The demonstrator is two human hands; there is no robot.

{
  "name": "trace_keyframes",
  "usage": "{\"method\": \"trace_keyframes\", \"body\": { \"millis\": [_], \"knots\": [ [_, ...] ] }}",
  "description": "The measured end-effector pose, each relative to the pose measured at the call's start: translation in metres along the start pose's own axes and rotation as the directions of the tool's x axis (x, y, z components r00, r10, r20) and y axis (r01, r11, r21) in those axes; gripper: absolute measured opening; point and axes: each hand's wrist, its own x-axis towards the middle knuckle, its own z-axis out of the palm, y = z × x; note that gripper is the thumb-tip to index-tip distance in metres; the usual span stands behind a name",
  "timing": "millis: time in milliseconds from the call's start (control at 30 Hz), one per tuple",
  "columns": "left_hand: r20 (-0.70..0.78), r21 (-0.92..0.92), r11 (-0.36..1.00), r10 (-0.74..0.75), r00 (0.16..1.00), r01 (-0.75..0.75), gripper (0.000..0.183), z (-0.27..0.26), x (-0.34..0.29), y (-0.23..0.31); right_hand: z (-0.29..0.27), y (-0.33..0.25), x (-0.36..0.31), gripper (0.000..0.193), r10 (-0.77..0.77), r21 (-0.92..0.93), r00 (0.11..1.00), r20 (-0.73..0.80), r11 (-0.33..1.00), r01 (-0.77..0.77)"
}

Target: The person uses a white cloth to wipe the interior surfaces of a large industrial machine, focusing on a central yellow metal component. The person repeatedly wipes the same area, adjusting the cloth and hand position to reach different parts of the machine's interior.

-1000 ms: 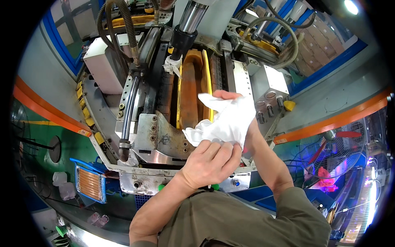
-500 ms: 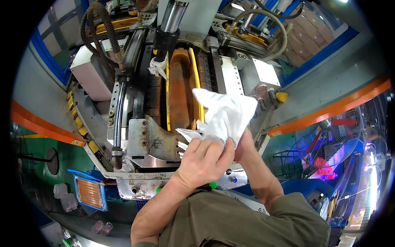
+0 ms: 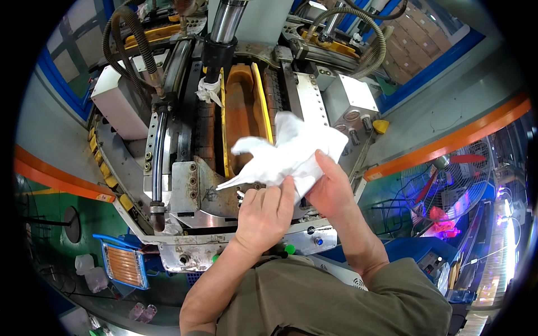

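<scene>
A soft white cloth [image 3: 300, 151] is held up in front of my chest, over the near end of the machine. My left hand [image 3: 262, 215] grips its near edge with bent fingers, the index finger pressed on the fabric. Small white ends stick out beside the left knuckles; I cannot make out what they belong to. From the right, my right hand [image 3: 332, 187] holds the cloth, thumb on top and the other fingers partly hidden under it. Beyond the cloth lies a long rust-brown mould [image 3: 241, 101] between yellow side edges; the cloth covers part of its near end.
A steel cylinder [image 3: 228, 22] rises beside the mould, a white rag [image 3: 208, 91] tied round its lower end. A chrome rod [image 3: 160, 157] runs along the left. Orange rails [image 3: 448, 140] flank the machine. A large fan [image 3: 445, 179] stands right; a blue-framed stool [image 3: 124, 262] stands lower left.
The cloth has spread out leftward, with a pointed flap now reaching past my left hand. My right hand has turned so its thumb shows on top. My left hand has shifted slightly left.
</scene>
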Motion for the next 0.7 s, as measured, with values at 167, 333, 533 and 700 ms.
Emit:
{"method": "trace_keyframes", "body": {
  "millis": [167,333,533,700],
  "knots": [
    [0.133,-0.134,0.968,-0.193,0.972,0.21,0.035,-0.005,0.002,0.001,-0.01,-0.01,0.015,0.047,-0.001,-0.034,0.998,0.06,0.999,0.004],
    [0.11,-0.228,0.949,-0.198,0.974,0.218,0.028,-0.014,0.006,-0.01,-0.015,-0.033,0.042,0.046,-0.024,-0.178,0.999,-0.049,0.984,0.015],
    [0.319,-0.131,0.943,-0.253,0.913,0.307,0.028,-0.018,-0.017,-0.039,-0.003,-0.108,0.114,0.028,-0.225,-0.788,0.974,-0.018,0.603,0.124],
    [0.384,-0.031,0.94,-0.303,0.872,0.341,0.034,-0.015,-0.031,-0.045,0.028,-0.093,0.164,0.032,-0.322,-0.799,0.817,0.478,-0.546,0.253]
  ]
}}
